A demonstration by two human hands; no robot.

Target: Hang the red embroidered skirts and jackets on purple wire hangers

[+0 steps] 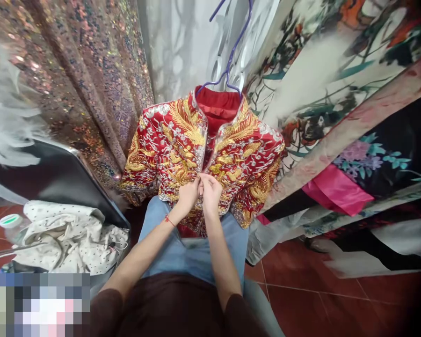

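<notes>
A red jacket [177, 138] with gold and silver embroidery hangs in front of me on a purple hanger [230, 56]. Its collar and upper front stand apart, showing the red lining. Both hands meet at the middle of the front edges. My left hand [189, 193] pinches the edge there, with a red cord bracelet on its wrist. Close against it, my right hand [211, 187] is closed on the opposite edge. Any fastener between the fingertips is hidden. The lower part of the jacket rests over my knees.
Sequinned fabric [91, 84] hangs at the left, above a dark chair back [73, 173]. A dotted white cloth [70, 234] and a capped bottle [12, 224] lie beside it. Floral garments [323, 126] hang at the right over the red tiled floor [301, 290].
</notes>
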